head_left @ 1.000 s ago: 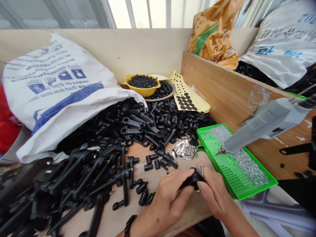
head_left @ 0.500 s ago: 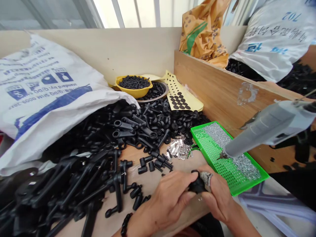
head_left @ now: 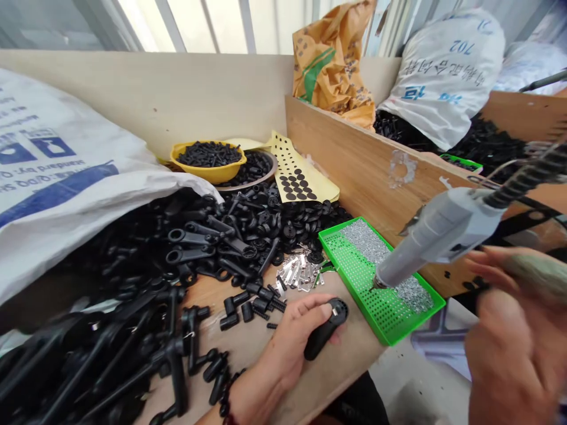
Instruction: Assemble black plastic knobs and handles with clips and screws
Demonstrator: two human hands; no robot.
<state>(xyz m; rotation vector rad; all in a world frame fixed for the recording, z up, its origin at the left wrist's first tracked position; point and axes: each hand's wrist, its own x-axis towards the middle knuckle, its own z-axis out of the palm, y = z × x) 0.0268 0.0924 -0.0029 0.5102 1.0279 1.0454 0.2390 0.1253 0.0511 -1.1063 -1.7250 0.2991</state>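
Right hand off black part

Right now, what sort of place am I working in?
Probably a small assembly workshop: sacks spilling black plastic parts over a wooden bench, a green tray of small screws, and a hanging power screwdriver.

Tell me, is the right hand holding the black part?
No, only the left hand grips the black part; the right hand is off beside the screwdriver.
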